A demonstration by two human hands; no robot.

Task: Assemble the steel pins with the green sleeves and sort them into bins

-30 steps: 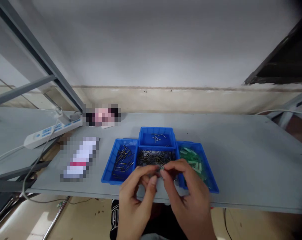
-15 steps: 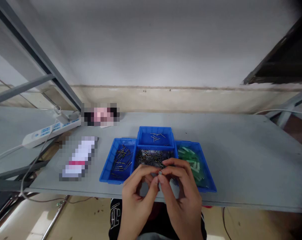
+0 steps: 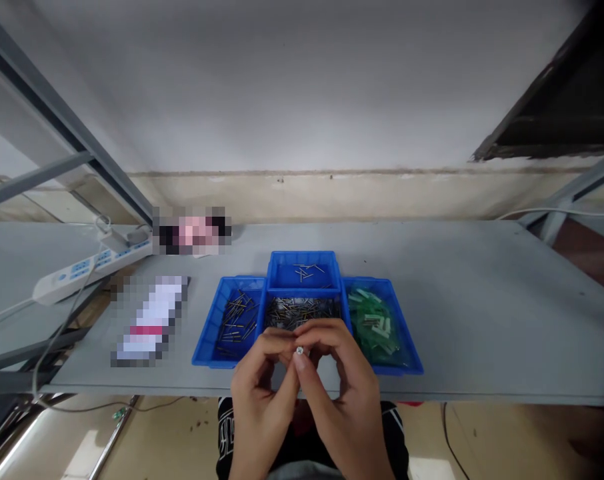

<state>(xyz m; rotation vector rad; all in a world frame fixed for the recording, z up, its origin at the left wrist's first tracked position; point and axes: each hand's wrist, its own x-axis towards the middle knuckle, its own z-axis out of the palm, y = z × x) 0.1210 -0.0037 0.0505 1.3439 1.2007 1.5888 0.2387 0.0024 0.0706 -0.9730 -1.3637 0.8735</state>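
Observation:
Close together in front of the trays, my left hand (image 3: 265,393) and my right hand (image 3: 339,393) meet at the fingertips. Between them they pinch a small round-ended part (image 3: 299,351), seen end-on, pale with a dark cross-like mark. Fingers hide the rest of it. Just beyond the hands lies the middle blue tray (image 3: 305,292) full of thin metal pins (image 3: 302,311). To its left, another blue tray (image 3: 200,347) holds loose metal pins (image 3: 239,310). On the right, a blue tray (image 3: 415,357) contains a green plastic bag (image 3: 375,327) with white pieces.
A smaller blue tray (image 3: 272,270) with several pins (image 3: 307,270) stands at the back. At the left are a blurred-out phone-like object (image 3: 155,317) and a white power strip (image 3: 95,267) with cables. A blurred-out pink and black item (image 3: 197,233) sits near the wall on the grey table (image 3: 482,313).
Both hands have drawn closer together, with my right hand moving left. The pinched part's round end now shows more plainly. The whole view has shifted slightly.

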